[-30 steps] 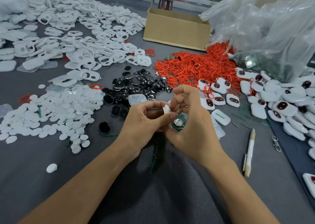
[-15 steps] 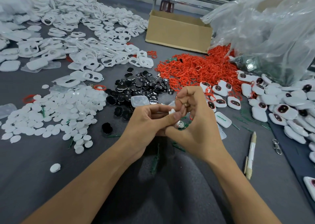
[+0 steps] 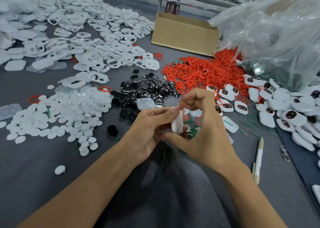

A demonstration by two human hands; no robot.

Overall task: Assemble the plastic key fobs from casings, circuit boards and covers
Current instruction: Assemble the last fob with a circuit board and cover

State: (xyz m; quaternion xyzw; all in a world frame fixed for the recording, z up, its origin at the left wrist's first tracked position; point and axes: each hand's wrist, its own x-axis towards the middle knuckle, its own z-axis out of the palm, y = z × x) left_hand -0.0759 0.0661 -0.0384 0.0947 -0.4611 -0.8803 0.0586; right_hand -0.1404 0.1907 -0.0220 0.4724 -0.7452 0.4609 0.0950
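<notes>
One fob is mid-assembly, by my reading: the left hand (image 3: 149, 130) pinches a smooth white casing (image 3: 178, 123) on edge between thumb and fingers, at the centre of the grey cloth table (image 3: 34, 158). The right hand (image 3: 207, 134) curls tightly against it; whether it grips anything, I cannot tell. A green circuit board (image 3: 191, 132) with a round metal cell sits just beside the casing at four o'clock. Next, the board likely needs seating flat inside the shell. Matte white discs (image 3: 69, 113) lie at nine o'clock, glossy black buttons (image 3: 147, 89) at eleven, thin red rings (image 3: 207, 71) at one, and finished fobs (image 3: 285, 110) at three.
</notes>
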